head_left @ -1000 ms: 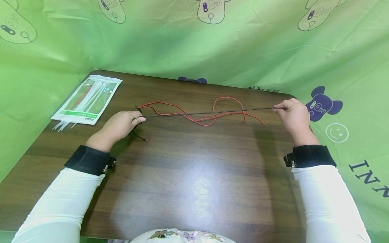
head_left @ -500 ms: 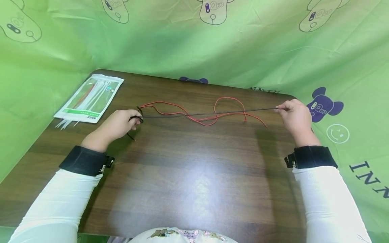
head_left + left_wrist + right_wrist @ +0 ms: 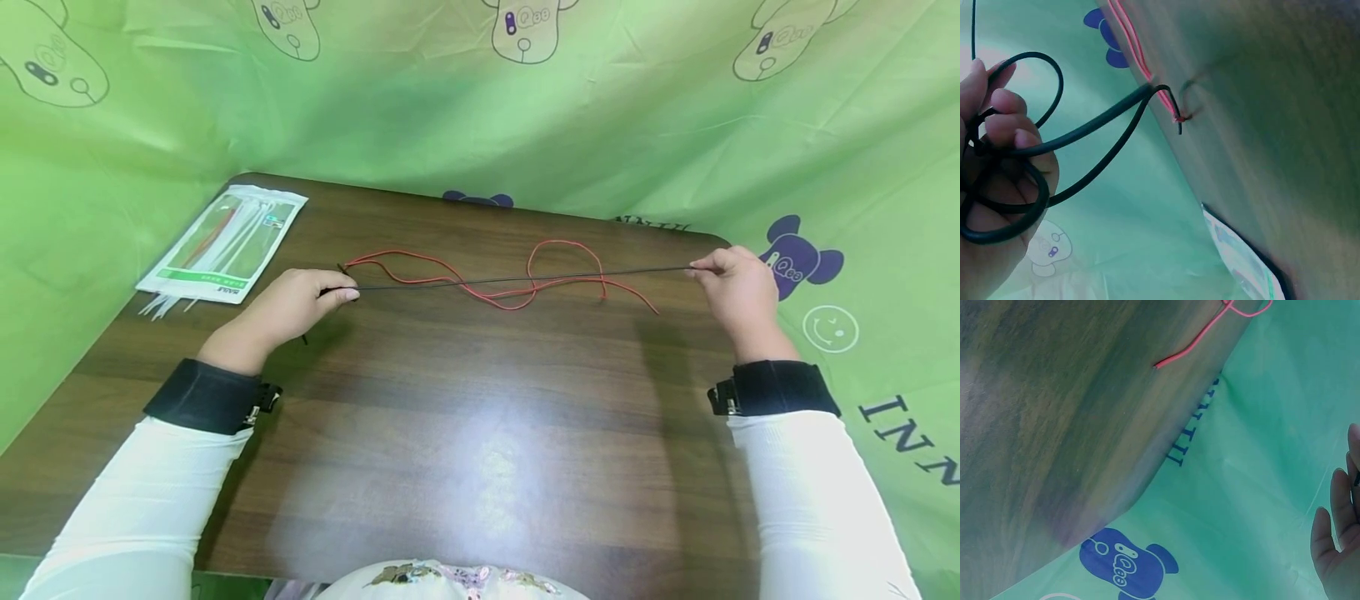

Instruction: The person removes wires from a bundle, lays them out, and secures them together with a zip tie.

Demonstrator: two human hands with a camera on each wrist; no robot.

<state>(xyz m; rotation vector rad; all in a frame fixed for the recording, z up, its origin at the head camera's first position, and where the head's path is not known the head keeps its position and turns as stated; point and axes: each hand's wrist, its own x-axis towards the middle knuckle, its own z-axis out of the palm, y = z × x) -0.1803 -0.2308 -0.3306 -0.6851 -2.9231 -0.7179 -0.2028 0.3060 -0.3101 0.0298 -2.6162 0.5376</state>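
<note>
A thin black cord [image 3: 408, 287] is stretched nearly straight between both hands, above the table. My left hand [image 3: 288, 307] pinches it between thumb and fingers. Loops of the same cord [image 3: 1085, 130] hang around the left fingers in the left wrist view, and a short tail shows below the hand. The right hand [image 3: 738, 292] pinches the far end with thumb and forefinger; in the right wrist view only part of that hand [image 3: 1342, 565] shows at the edge. Behind and beneath the taut line lies a loosely looped red cord [image 3: 510, 309], its left end bound by a dark tie.
A clear packet [image 3: 217, 242] of white cable ties lies at the table's back left, with several ties [image 3: 161, 305] poking out of its near end. Green printed curtain [image 3: 390, 108] hangs round the back and sides of the brown wooden table [image 3: 465, 383].
My left fingers have shifted on the black cord, and its tail below that hand shows shorter. My right hand has moved slightly right. The red cord has stayed put.
</note>
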